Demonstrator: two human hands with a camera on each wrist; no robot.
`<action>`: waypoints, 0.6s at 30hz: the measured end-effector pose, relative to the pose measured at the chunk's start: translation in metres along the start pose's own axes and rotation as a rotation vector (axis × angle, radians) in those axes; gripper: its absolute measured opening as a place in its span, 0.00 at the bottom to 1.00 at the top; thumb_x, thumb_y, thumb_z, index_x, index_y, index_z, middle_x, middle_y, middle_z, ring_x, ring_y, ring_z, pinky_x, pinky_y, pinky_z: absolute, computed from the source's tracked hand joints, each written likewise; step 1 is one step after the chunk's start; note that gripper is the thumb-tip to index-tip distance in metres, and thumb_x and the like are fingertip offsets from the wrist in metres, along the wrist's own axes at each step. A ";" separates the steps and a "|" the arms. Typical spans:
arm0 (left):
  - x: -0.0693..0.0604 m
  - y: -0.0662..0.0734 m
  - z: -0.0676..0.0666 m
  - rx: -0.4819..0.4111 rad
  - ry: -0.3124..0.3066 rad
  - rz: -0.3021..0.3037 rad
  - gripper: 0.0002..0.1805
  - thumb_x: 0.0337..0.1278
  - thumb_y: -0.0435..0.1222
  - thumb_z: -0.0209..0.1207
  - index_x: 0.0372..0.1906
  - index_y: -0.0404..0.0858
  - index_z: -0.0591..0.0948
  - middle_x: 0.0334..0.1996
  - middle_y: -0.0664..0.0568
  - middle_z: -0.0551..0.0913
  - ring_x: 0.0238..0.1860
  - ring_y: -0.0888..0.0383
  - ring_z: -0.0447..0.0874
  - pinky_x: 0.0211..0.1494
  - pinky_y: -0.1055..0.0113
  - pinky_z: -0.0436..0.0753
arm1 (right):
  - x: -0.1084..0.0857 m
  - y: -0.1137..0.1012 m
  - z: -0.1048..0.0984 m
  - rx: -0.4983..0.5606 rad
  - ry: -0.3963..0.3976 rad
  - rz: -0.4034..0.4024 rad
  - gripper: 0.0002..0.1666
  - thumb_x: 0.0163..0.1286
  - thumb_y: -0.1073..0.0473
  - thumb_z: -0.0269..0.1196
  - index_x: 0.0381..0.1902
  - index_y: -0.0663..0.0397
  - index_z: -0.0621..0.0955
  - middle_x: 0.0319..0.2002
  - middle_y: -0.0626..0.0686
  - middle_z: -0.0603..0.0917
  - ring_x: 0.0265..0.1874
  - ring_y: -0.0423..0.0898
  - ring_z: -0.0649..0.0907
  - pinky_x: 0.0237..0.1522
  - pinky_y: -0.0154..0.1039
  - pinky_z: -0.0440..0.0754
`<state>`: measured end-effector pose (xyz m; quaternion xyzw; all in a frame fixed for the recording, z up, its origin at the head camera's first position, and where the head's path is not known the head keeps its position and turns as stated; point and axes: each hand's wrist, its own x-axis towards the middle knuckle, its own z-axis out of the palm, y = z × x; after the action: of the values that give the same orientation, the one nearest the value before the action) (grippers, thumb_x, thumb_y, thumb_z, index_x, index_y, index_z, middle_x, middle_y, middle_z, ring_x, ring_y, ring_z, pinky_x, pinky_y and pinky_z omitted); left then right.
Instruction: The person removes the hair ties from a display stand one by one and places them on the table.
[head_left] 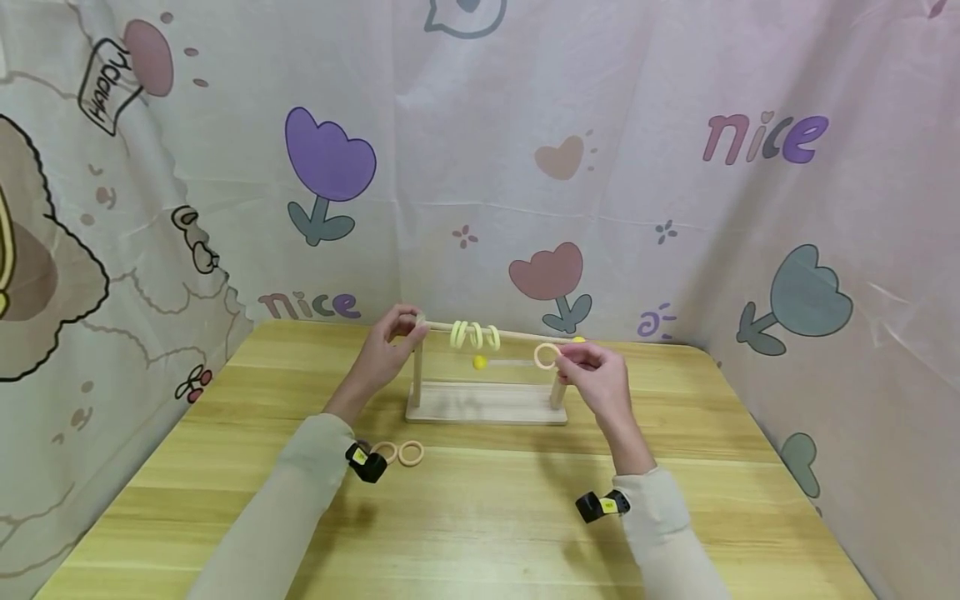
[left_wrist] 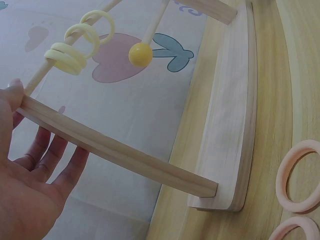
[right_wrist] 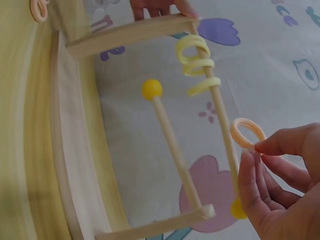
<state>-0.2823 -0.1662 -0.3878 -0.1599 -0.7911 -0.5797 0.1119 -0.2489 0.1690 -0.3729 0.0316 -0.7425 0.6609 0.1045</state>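
Here, a thin peach-coloured ring (right_wrist: 235, 133) is pinched between the thumb and fingers of the right hand (head_left: 597, 379) – held near the round, pale wooden upper rod (right_wrist: 223, 114). The left post of the pale wooden stand (head_left: 487, 403) is gripped near its top by the left hand (head_left: 381, 354), with the fingers bent behind it. Pale yellow rings (left_wrist: 70, 64) are hung around the rod; two loose peach-coloured rings (left_wrist: 283, 182) are laid on the wood-grained counter (head_left: 480, 517).
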 end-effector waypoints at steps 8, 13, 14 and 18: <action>0.001 -0.002 0.001 0.010 -0.001 0.002 0.20 0.77 0.41 0.56 0.63 0.35 0.72 0.46 0.45 0.79 0.54 0.52 0.77 0.61 0.60 0.75 | -0.001 0.007 0.012 -0.060 -0.126 0.047 0.13 0.66 0.71 0.69 0.47 0.75 0.84 0.29 0.49 0.87 0.25 0.38 0.85 0.33 0.32 0.87; 0.000 -0.003 0.001 0.015 0.001 0.002 0.20 0.77 0.41 0.56 0.63 0.35 0.72 0.46 0.44 0.80 0.54 0.51 0.77 0.61 0.59 0.75 | 0.000 0.011 0.019 -0.061 -0.180 0.082 0.11 0.66 0.71 0.68 0.46 0.72 0.85 0.30 0.50 0.87 0.26 0.39 0.85 0.33 0.32 0.87; 0.000 -0.003 0.001 0.010 0.002 0.002 0.20 0.77 0.41 0.56 0.63 0.35 0.72 0.46 0.43 0.79 0.54 0.51 0.77 0.61 0.58 0.75 | 0.000 0.012 0.020 -0.061 -0.190 0.086 0.11 0.67 0.72 0.67 0.47 0.72 0.85 0.30 0.51 0.87 0.26 0.39 0.85 0.33 0.32 0.87; 0.000 -0.002 0.001 0.008 0.004 0.004 0.20 0.77 0.41 0.56 0.63 0.35 0.72 0.46 0.44 0.79 0.54 0.51 0.77 0.62 0.59 0.75 | 0.001 0.015 0.024 -0.065 -0.230 0.101 0.12 0.67 0.71 0.68 0.47 0.72 0.85 0.33 0.54 0.88 0.26 0.39 0.86 0.33 0.32 0.87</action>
<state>-0.2832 -0.1657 -0.3902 -0.1596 -0.7929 -0.5766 0.1153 -0.2553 0.1470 -0.3900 0.0664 -0.7713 0.6329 -0.0138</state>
